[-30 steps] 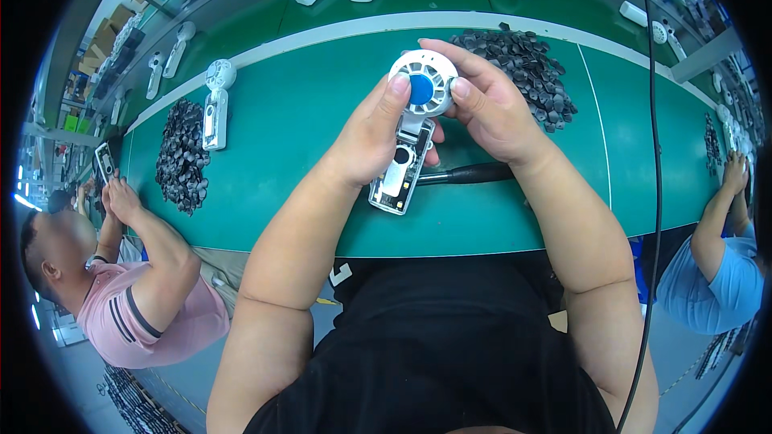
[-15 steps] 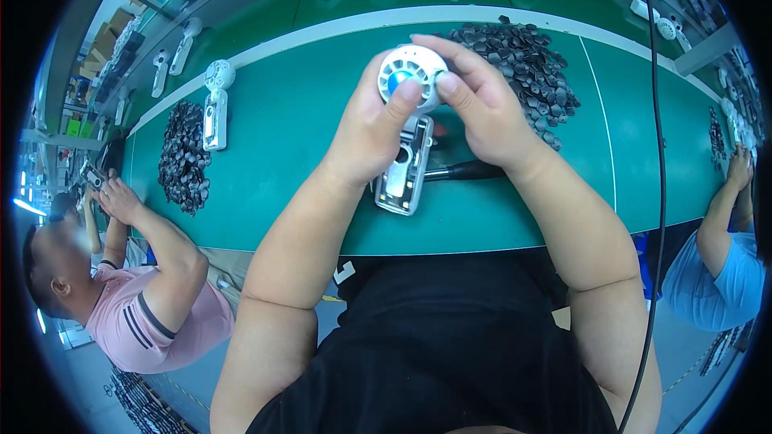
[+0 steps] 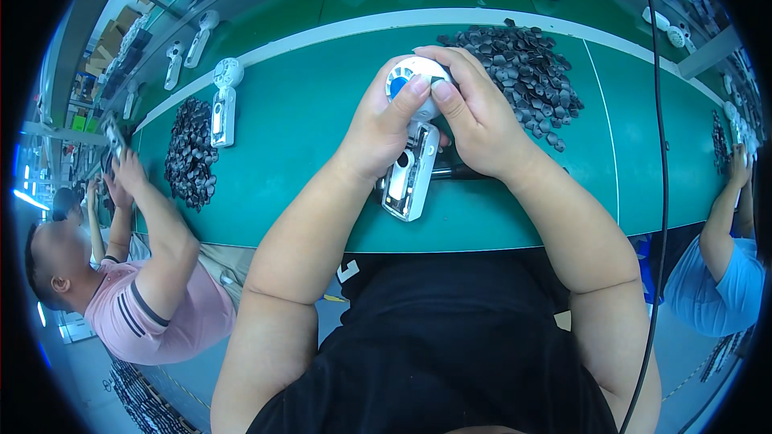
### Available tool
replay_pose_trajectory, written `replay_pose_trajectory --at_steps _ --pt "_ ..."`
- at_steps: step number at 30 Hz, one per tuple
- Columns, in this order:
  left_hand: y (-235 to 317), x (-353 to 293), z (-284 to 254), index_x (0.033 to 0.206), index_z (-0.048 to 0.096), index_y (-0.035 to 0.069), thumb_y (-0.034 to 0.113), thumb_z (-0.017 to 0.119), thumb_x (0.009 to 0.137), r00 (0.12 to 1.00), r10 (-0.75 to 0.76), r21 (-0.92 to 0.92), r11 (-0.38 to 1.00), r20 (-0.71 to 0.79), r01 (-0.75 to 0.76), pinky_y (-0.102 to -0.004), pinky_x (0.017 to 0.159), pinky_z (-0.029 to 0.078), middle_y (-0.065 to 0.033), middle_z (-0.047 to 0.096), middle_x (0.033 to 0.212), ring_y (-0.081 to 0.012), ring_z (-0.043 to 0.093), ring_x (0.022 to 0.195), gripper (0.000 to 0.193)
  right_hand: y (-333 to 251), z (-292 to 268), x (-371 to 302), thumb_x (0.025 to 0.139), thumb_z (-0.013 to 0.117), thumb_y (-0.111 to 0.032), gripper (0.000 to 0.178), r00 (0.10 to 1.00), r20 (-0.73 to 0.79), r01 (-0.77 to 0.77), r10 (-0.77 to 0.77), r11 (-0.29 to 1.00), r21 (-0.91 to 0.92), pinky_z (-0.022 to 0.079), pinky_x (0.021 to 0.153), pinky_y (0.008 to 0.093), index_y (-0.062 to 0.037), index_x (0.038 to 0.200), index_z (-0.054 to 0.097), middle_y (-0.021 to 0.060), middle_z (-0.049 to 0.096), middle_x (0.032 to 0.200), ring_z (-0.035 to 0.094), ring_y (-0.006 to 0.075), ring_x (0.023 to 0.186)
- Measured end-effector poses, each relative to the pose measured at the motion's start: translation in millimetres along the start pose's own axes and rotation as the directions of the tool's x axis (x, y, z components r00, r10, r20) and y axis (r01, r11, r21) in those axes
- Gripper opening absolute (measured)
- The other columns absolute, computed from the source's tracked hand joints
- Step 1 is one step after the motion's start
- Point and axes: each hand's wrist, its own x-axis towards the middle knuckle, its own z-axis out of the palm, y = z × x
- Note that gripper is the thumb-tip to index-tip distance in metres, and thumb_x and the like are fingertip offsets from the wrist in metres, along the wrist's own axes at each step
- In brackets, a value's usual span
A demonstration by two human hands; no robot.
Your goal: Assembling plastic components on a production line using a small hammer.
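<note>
Both my hands are closed around the round vented head of a white handheld fan (image 3: 424, 141), over the near middle of the table. My left hand (image 3: 378, 124) wraps its left side, the thumb lying across the grille beside a blue round centre. My right hand (image 3: 482, 120) grips the right side, its thumb pressed near the grille's edge. The fan's handle points toward me, its front uncovered so that inner parts show. Behind the handle, partly hidden by it and my right hand, lies a dark-handled tool (image 3: 462, 172).
Small dark plastic pieces form a pile (image 3: 527, 72) beyond my right hand and another pile (image 3: 190, 153) at left. Another white fan (image 3: 225, 104) lies beside the left pile. A black cable (image 3: 661, 153) hangs at right. Co-workers sit left (image 3: 153, 289) and right (image 3: 716, 285).
My hands and the fan have shifted slightly, and my left thumb covers more of the grille's middle. The co-worker at left has raised the item in their hand.
</note>
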Motion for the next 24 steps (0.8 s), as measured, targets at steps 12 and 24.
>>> replay_pose_trajectory --at_steps 12,24 --pt "0.2 -3.2 6.9 0.134 0.043 0.004 0.062 0.072 0.088 0.999 0.044 0.133 0.99 -0.02 -0.041 -0.0373 0.071 0.065 -0.0124 0.06 0.114 -0.0221 0.067 0.099 0.079 7.5 -1.0 -2.7 0.105 0.059 -0.028 0.043 0.975 0.123 -0.22 0.184 0.866 0.448 0.053 0.094 0.0321 -0.0026 0.139 0.053 0.0114 0.054 0.125 0.06 0.0188 0.11" --pt "2.4 0.6 -2.9 0.129 0.049 0.004 0.06 0.067 0.092 0.997 -0.076 -0.003 0.997 -0.024 0.075 -0.0326 0.062 0.064 -0.0136 0.065 0.101 -0.0227 0.072 0.075 0.069 11.6 -11.6 1.8 0.101 0.064 -0.038 0.052 0.97 0.161 -0.239 0.185 0.861 0.45 0.051 0.094 0.0315 -0.0044 0.139 0.055 0.0091 0.06 0.12 0.06 0.0183 0.106"
